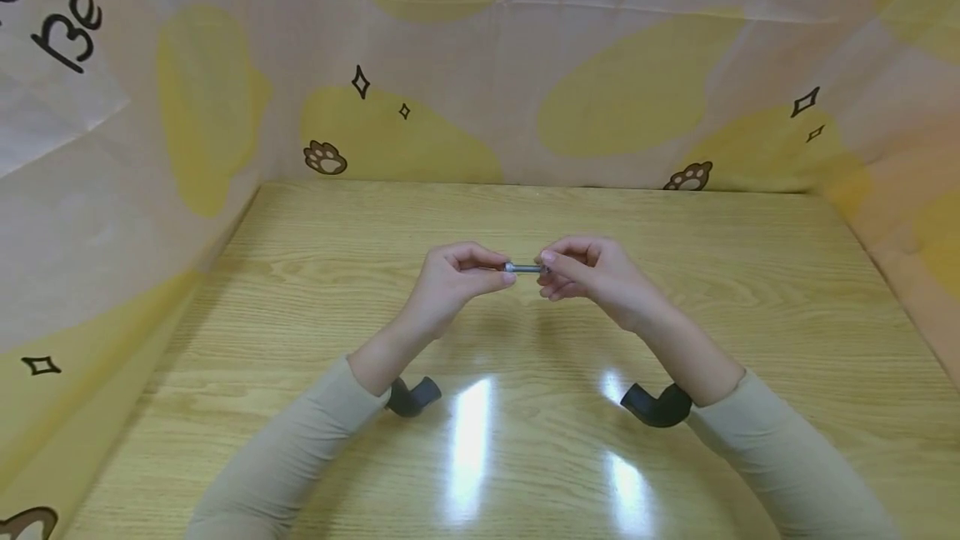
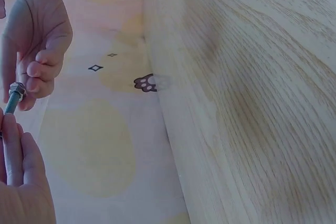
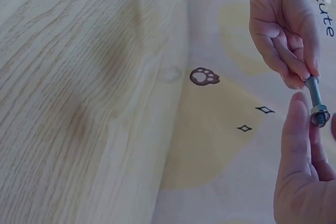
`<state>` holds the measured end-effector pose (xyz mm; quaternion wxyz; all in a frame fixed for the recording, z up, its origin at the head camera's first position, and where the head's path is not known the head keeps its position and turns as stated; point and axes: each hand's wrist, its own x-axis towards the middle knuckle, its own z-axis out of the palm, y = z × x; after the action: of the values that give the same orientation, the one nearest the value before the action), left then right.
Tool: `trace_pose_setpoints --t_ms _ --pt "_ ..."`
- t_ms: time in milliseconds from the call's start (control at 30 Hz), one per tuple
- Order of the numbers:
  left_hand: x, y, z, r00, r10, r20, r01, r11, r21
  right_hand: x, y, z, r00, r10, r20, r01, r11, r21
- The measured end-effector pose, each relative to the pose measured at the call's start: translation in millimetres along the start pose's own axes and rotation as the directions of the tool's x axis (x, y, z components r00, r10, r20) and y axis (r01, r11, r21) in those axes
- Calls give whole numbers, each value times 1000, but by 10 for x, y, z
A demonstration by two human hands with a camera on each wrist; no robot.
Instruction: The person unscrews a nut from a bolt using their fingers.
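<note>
Between the two hands, above the table, a metal bolt [image 1: 527, 268] lies level in the head view. My left hand [image 1: 455, 280] pinches its head end between thumb and fingertips. At the other end, a nut [image 3: 318, 109] with a thin ring against it sits on the thread, and the bolt's tip pokes out past them. My right hand [image 1: 600, 275] has thumb and fingers curled around this nut end, fingertips right at the nut. The left wrist view shows the nut [image 2: 18, 88] close to the right fingers. Left fingertips cover the bolt's head.
A wood-grain table [image 1: 337, 223] spreads beneath the hands, with bright reflections near its front. Printed cloth walls [image 1: 450, 48] enclose it at the back and sides. Black curved pieces [image 1: 415, 397] stick out at both wrists, beside the sleeves.
</note>
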<state>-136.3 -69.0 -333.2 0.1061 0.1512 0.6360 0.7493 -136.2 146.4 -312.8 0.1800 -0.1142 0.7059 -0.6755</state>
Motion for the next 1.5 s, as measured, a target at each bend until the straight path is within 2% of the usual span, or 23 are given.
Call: trace_pose_setpoints --t_ms 233,467,667,867,1133,1333,1500 --pt "-4 1 1 1000 6 4 -6 1000 -4 -11 11 -8 999 -31 -8 31 999 17" --pt "6 -16 1 1000 15 5 -15 1000 -11 10 0 23 1000 22 -3 -22 999 49" --pt "0 -27 -9 1000 7 10 -7 999 -34 3 16 23 1000 -18 -2 18 999 47" --pt "3 -28 -8 1000 7 7 -7 1000 -29 6 37 18 1000 5 -2 -5 999 46" --pt "2 -23 -16 1000 11 6 -11 999 -34 5 28 15 1000 -23 3 23 998 51" --pt "1 -7 -11 1000 10 -1 -10 1000 -29 16 20 21 1000 8 15 -9 999 50" --pt "2 -3 -14 1000 10 6 -10 1000 -22 5 17 9 1000 -5 6 4 998 59"
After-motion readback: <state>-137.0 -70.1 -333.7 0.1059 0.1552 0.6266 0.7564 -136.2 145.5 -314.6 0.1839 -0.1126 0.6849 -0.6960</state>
